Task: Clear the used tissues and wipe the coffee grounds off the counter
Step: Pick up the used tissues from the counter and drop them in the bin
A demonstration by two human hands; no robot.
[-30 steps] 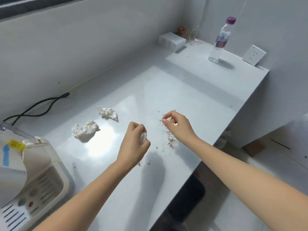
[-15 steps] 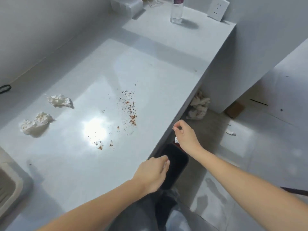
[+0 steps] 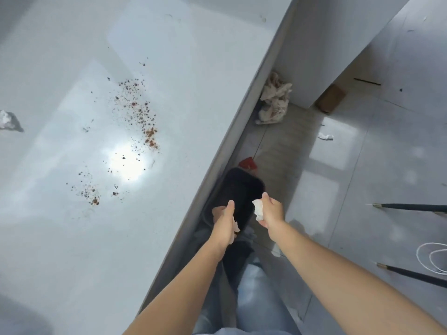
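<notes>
- Your left hand (image 3: 223, 226) and right hand (image 3: 271, 212) have swung off the glossy white counter (image 3: 72, 238), over the black rectangular bin (image 3: 239, 187).
- Each pinches a crumpled white tissue (image 3: 258, 210); release squarely above the opening.

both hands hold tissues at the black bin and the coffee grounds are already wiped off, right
No: the head view shows coffee grounds scattered on the counter. Left hand and right hand do hold tissues at the black bin.

The floor (image 3: 387, 165) holds a crumpled rag heap (image 3: 274, 102), a brown block (image 3: 331, 97), a white cord coil (image 3: 433, 258) and dark rods (image 3: 411, 207).
</notes>
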